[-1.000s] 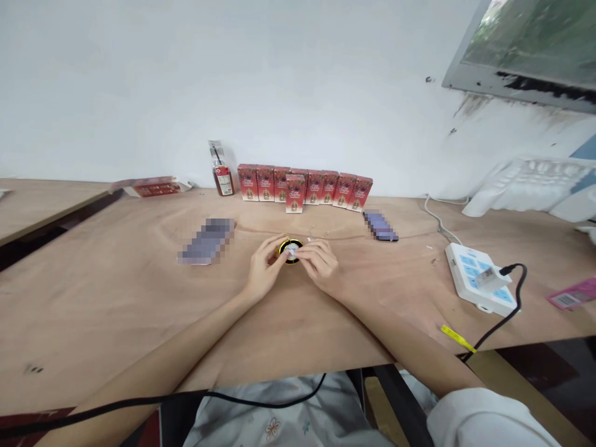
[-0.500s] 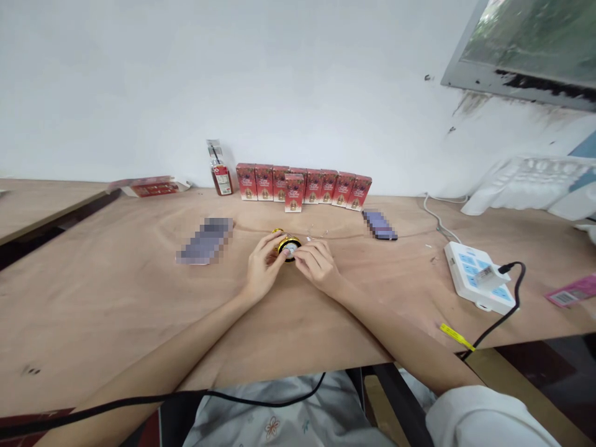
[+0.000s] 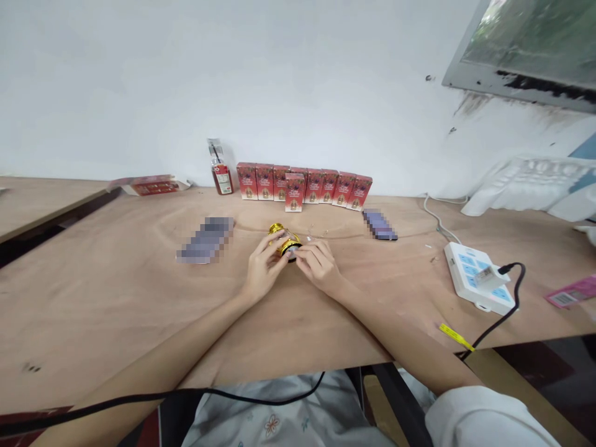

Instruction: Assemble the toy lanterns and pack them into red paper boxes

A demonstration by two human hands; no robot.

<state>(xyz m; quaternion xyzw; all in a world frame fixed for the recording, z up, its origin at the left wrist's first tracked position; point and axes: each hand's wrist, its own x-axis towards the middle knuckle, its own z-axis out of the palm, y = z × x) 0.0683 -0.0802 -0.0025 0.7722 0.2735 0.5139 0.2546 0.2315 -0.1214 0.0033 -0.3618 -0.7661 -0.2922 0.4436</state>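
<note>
Left hand [image 3: 261,270]'s got the gold thing [image 3: 289,238] gripped, base tilted near, mid-table [image 3: 116,279]. Right hand [image 3: 320,266]'s fingers are bunched at its base, can't tell if they're pinching anything. Red boxes [image 3: 294,194] far side.

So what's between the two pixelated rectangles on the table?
Between the left rectangle and right rectangle, the head view shows the left hand holding a shiny gold object, the right hand at its dark-rimmed end, and tiny scraps.
</note>
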